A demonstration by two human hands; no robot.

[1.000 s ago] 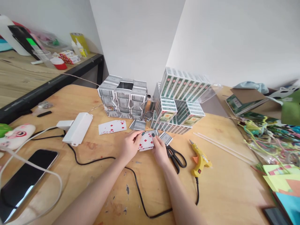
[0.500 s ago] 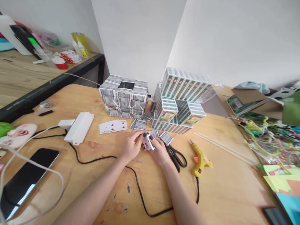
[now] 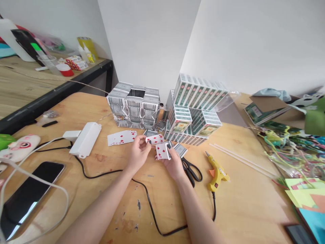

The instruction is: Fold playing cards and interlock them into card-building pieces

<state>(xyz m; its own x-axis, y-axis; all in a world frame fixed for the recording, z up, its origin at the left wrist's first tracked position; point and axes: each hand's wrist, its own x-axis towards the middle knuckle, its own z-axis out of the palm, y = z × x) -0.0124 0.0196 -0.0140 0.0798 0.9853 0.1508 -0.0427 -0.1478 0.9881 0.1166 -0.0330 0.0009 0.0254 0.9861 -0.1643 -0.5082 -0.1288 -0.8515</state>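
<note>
My left hand (image 3: 139, 151) pinches a red diamond playing card (image 3: 155, 139) between thumb and fingers. Just to its right, my right hand (image 3: 173, 162) grips a folded card (image 3: 161, 151) that also shows red diamonds. Several face-up cards (image 3: 122, 137) lie fanned on the table left of my hands. Grey patterned cards (image 3: 180, 149) lie behind my right hand, beside black scissors (image 3: 192, 170). A hollow block built of folded grey cards (image 3: 135, 107) stands behind the fanned cards. To its right rise stacked card boxes (image 3: 200, 90).
A yellow glue gun (image 3: 217, 172) lies right of the scissors, near white sticks (image 3: 241, 159). Its black cable (image 3: 149, 200) loops under my forearms. At left are a white power box (image 3: 85, 139) and a phone (image 3: 30, 193). Coloured strings (image 3: 297, 152) crowd the right edge.
My left hand has moved slightly left and up with a card, apart from my right hand. The folded card in my right hand now shows its face more fully.
</note>
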